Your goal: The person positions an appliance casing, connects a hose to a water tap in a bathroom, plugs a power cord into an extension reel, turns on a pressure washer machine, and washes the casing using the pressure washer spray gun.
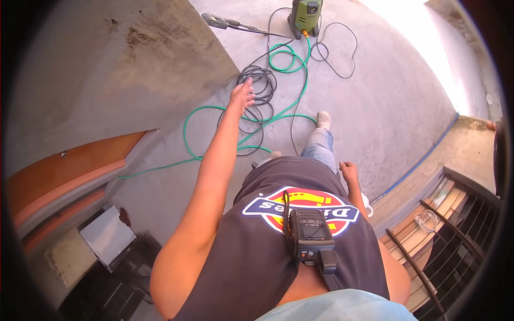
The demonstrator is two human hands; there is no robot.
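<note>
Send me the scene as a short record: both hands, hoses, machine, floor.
Left hand: open, reaching out over the black coil; contact unclear
Right hand: lowered at the person's right side, fingers curled; contents not visible
Green machine: upright ahead, orange connector at its base
Green hose: runs from connector, looping loosely
Floor: grey

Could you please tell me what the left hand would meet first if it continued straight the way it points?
The left hand would probably meet the coiled black hose just ahead in the picture, though the hand's height above the floor is unclear, so it might pass over those loops.
</note>
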